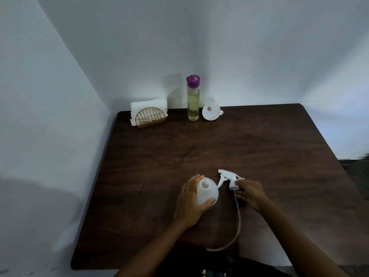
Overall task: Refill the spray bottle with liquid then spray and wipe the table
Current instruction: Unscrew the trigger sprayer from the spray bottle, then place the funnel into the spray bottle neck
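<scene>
Plastic is what I feel under both hands. My left hand wraps the white, translucent, round-shouldered spray bottle, fingers curled behind it and the thumb pressed on its near side, with its open neck facing up toward me at the near middle of the dark wooden table. It looks empty, so I judge it very light and thin-walled: easy to dent if I squeeze, and quick to tip once I let go. Holding it low around the belly should keep it steady while liquid goes in.

My right hand pinches the white trigger spray head at its screw collar, fingertips closed on it, just beside the bottle. Its long, pale dip tube trails in a soft curve back to the table's near edge. The head is stiff, the tube limp and springy, so I would carry it by the collar and lay it flat.

Against the far wall stand the tall clear bottle of yellowish liquid with a purple cap and the white plastic funnel lying on its side just beside it. That bottle is probably the heaviest piece and smooth; I would grip its middle. White paper napkins in a gold wire holder sit to their left.
</scene>
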Demonstrator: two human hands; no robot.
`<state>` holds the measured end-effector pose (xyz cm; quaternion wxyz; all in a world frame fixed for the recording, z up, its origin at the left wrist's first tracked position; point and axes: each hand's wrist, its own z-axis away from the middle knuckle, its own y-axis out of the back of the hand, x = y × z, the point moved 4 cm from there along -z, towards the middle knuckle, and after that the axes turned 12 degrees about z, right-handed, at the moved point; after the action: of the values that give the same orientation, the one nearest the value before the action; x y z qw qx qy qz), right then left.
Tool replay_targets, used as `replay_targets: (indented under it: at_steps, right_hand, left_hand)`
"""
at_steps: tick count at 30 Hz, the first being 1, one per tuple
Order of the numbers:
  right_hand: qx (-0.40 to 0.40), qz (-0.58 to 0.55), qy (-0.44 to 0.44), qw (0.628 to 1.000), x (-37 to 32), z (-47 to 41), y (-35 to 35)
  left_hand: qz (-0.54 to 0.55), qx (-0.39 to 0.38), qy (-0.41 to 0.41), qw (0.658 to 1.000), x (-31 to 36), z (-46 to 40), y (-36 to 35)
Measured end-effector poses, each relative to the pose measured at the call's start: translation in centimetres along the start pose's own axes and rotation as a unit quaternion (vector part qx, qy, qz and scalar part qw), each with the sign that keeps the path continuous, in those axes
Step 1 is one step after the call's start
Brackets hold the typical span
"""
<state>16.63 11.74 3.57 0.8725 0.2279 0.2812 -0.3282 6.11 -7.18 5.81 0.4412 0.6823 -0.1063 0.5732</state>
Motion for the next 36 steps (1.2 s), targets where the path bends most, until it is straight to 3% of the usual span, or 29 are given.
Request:
replay_targets:
  at_steps: [7,12,17,22,29,36]
  right_hand:
    - [0.025,0.020,0.016,0.999,0.2,-0.1,0.6]
    - [0.111,0.043,0.047,0.992,0.3,-0.6,1.5]
    - [0.190,0.073,0.110,0.973,-1.5,-1.2,2.4]
    - [0.186,0.107,0.165,0.963,-5.0,-2.9,2.0]
    - [0.134,0.197,0.215,0.947,-11.9,-7.1,-0.5]
    - [0.113,0.251,0.235,0.932,-18.7,-12.9,-2.9]
  left_hand:
    - [-0.002,-0.003,0.013,1.000,-0.2,-0.1,0.1]
    - [0.028,-0.014,0.037,0.999,-1.2,0.4,0.4]
    - [0.086,0.083,0.062,0.991,-3.1,0.8,1.8]
    - [0.112,0.194,0.128,0.966,-4.3,-1.7,3.8]
    - [0.117,0.111,0.133,0.978,-3.4,-11.6,2.8]
    - [0.170,0.034,0.209,0.962,-1.1,-22.9,0.0]
